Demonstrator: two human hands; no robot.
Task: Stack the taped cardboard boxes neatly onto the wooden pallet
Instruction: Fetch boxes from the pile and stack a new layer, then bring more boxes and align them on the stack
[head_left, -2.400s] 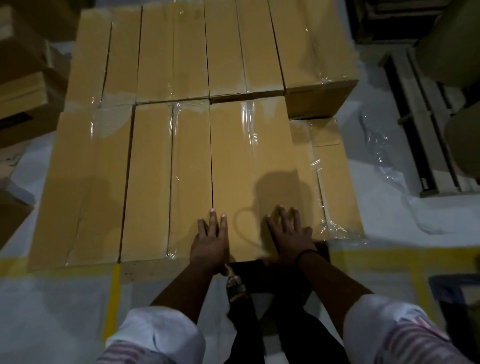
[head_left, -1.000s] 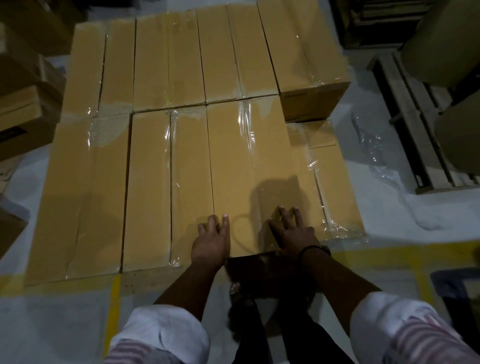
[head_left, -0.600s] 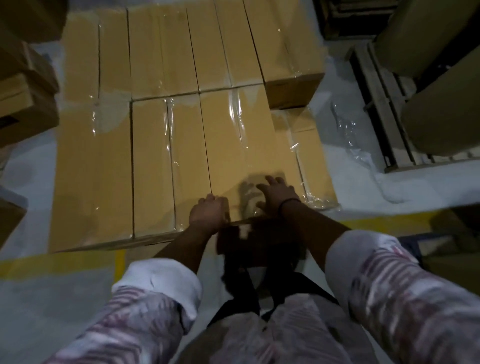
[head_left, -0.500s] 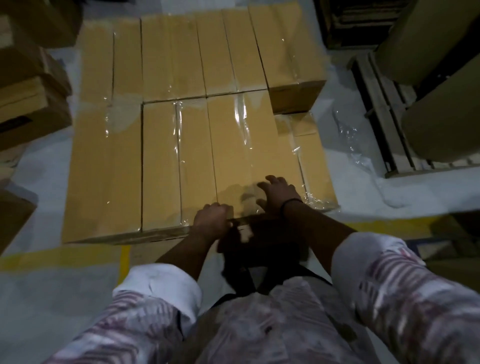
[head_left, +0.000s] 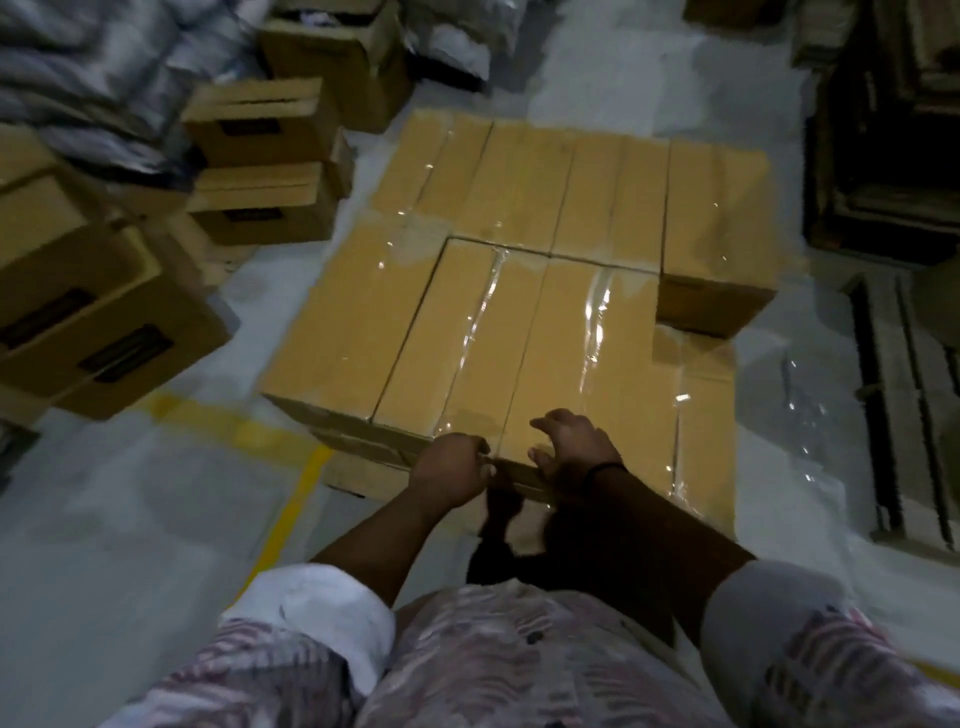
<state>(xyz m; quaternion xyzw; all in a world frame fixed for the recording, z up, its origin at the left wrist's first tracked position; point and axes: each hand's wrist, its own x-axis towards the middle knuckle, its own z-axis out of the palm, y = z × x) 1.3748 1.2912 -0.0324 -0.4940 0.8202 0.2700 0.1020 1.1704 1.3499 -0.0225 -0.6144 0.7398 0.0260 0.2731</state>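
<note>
Clenches the left hand (head_left: 452, 475) over the near edge of the taped box (head_left: 587, 364), which sits in the top layer at the near edge of the wooden pallet (head_left: 363, 475), itself barely showing beneath. Lays the right hand (head_left: 574, 447) just beside, bent-fingered on the box's top; cannot tell there between a true grasp and mere pressing. Judging by the slick tape, could lose hold and drag the box out over the near edge, or skew it against its neighbours and open a gap in the row. Could also tip it rightward toward the lower box (head_left: 706, 415) at the pallet's right side, a step down with nothing level to catch it. Around the stack, left to right: loose cartons (head_left: 98, 322) crowded on the pale floor (head_left: 130, 519), crossed by a yellow line (head_left: 296, 499); crumpled clear film (head_left: 800, 410) past the pallet's right edge; then a bare second pallet (head_left: 898, 415) at far right. Dim and blurred throughout.
</note>
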